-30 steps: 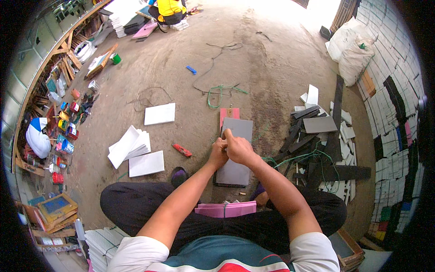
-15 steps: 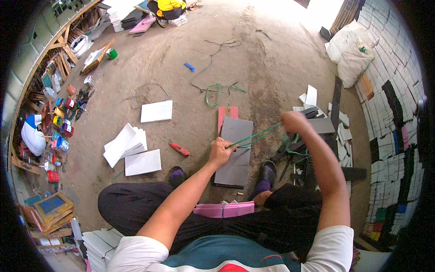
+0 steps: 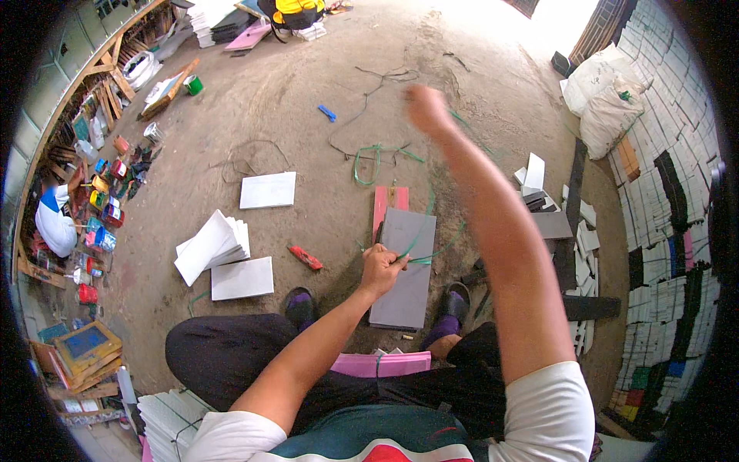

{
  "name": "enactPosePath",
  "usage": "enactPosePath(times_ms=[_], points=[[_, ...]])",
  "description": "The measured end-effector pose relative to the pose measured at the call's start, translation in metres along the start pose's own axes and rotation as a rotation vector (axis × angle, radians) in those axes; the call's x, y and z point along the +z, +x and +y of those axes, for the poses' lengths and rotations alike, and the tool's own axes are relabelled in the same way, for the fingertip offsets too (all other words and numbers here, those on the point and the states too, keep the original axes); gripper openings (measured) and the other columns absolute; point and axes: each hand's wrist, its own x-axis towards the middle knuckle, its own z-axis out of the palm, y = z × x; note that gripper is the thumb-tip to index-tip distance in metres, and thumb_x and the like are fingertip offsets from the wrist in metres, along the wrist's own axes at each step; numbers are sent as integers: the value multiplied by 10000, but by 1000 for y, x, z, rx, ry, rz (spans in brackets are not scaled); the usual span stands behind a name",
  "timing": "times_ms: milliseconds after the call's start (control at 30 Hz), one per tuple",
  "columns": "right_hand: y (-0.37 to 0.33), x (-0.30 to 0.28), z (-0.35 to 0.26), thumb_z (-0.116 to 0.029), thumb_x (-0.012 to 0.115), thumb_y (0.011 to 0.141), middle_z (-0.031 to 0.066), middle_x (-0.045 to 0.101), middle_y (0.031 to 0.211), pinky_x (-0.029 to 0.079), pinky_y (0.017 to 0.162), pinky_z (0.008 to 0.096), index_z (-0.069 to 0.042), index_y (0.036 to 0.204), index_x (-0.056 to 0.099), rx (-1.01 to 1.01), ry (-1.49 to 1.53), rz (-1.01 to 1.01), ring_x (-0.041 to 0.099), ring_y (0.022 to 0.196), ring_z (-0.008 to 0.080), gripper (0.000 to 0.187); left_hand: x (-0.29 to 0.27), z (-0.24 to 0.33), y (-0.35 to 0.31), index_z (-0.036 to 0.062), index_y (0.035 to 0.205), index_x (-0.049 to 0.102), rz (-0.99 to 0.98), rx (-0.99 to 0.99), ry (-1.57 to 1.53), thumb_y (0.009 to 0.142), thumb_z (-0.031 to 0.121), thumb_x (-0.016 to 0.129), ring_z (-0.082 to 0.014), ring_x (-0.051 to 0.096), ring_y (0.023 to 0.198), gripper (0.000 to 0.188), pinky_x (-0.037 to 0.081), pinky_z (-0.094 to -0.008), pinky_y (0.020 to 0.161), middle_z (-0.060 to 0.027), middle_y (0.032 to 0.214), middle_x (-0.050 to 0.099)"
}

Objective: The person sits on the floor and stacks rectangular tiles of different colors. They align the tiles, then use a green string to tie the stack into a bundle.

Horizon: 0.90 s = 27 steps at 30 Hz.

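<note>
My left hand [image 3: 382, 268] rests at the left edge of a stack of dark grey rectangular sheets [image 3: 402, 296]. Its fingers pinch green string [image 3: 422, 261] that crosses the sheets. Loops of the string rise loosely over the stack's far right part. My right hand [image 3: 428, 109], slightly blurred, is raised well forward of the stack and closed like a fist. A green strand trails beside its wrist, but the grip itself is partly hidden. Under the stack's far end lies a red-pink board [image 3: 397, 197]. A bundle of pink sheets [image 3: 392, 364] sits by my lap.
White sheets [image 3: 242, 278] and a red cutter [image 3: 306, 257] lie left of the stack. More green string [image 3: 375, 163] and a blue tool [image 3: 327, 113] are ahead. Offcuts [image 3: 586, 239] lie right, beside a stacked wall [image 3: 670, 223]. A person [image 3: 55, 223] is near paint cans at left.
My right hand has swung forward and left from the right of the stack, and the string has slackened into loops. My left hand stays at the stack, pinching the string.
</note>
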Motion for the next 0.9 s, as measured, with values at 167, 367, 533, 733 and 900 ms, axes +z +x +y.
enactPosePath(times_ms=[167, 367, 533, 733, 900], points=[[-25, 34, -195, 75, 565, 816, 249, 693, 1084, 562, 836, 506, -205, 1545, 346, -576, 462, -148, 689, 999, 410, 812, 15, 11, 3, 88, 746, 758, 42, 24, -51, 860, 253, 718, -290, 583, 820, 205, 418, -458, 845, -74, 717, 643], [-120, 20, -194, -87, 586, 905, 253, 694, 901, 547, 719, 542, -312, 1585, 254, -255, 301, -576, 693, 855, 437, 789, 44, -48, 3, 65, 788, 741, 82, 57, -260, 830, 204, 689, -357, 613, 926, 154, 415, -491, 866, -139, 916, 717], [-222, 50, -82, -388, 644, 939, 189, 717, 978, 568, 732, 518, -81, 1158, 567, -187, 8, -423, 710, 915, 396, 385, 26, -26, 1, 91, 747, 747, 60, 58, -91, 857, 233, 712, -293, 580, 862, 183, 407, -463, 850, -97, 776, 674], [-308, 32, -44, -346, 570, 980, 172, 714, 951, 554, 651, 518, -88, 1040, 558, -1, 11, -288, 713, 809, 400, 266, 14, 2, 3, 113, 805, 782, 70, 19, -31, 925, 306, 686, -262, 556, 838, 247, 438, -399, 814, -59, 756, 658], [-336, 47, -37, -299, 585, 971, 157, 700, 909, 555, 618, 506, -86, 992, 536, 13, 94, -166, 709, 774, 381, 220, 19, -17, 7, 118, 893, 803, 49, -165, -98, 986, 378, 637, -251, 565, 881, 322, 455, -401, 835, -62, 802, 695]])
